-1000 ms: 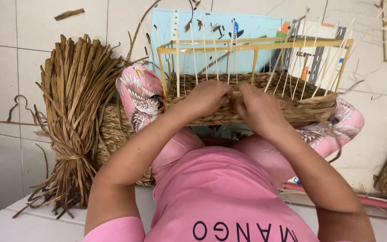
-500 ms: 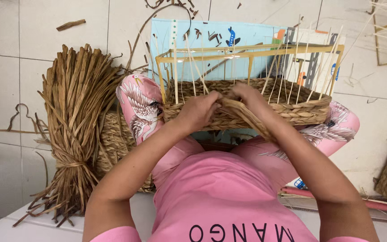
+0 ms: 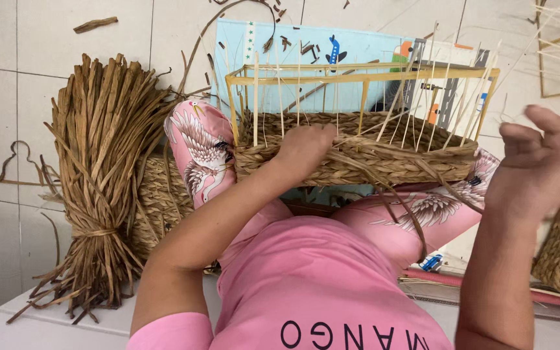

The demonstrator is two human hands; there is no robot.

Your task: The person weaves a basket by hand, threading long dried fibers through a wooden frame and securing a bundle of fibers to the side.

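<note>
Woven basket (image 3: 358,159), left hand (image 3: 306,146) pressing, right hand (image 3: 542,162) raised

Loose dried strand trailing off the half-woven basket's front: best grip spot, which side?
Probably pinch the loose strand near its hanging mid-length, coming from the right, where the right hand hovers open. It arcs free of the basket there; the left hand presses the woven wall.

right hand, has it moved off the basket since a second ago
Yes. The right hand has left the woven basket's rim and swung out to the right, past the basket's end, fingers spread. The left hand stays on the weave.
</note>
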